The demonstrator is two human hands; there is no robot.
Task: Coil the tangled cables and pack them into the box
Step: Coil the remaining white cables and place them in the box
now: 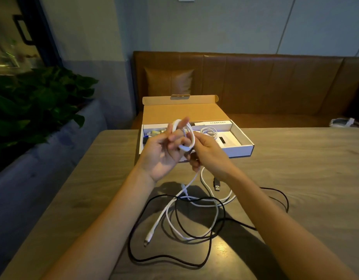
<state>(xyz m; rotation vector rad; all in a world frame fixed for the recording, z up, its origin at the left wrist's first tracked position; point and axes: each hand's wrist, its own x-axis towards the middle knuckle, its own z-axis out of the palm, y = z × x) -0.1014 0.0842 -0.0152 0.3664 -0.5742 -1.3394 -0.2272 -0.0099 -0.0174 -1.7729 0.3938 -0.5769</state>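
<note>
1. Hand state. My left hand is raised above the near edge of the box, palm toward me, fingers part-spread and lightly curled. It serves as the former: several loops of the white cable are wound round its fingers, which hold them in place. My right hand, just right of the loops, has its fingers closed on the same cable and pinches it where it leaves the coil. I judge this grip is there to feed and tension each turn.

2. Cable position. Below the right hand the white cable drops to the worktop and lies there in loose bends, crossed over and under the black cable. The black cable sprawls across the near and right areas, and its USB plug rests near my right wrist.

3. Box. The box sits at the far side of the worktop with its lid folded back, so the interior is open for loading. A second white cable, already coiled, lies inside with other small items I cannot identify.

4. Assessment. Coiling of the white cable is only partly done, as most of its length is unwound. Snagging on the black cable is the likely risk, so slack should be drawn in slowly
</note>
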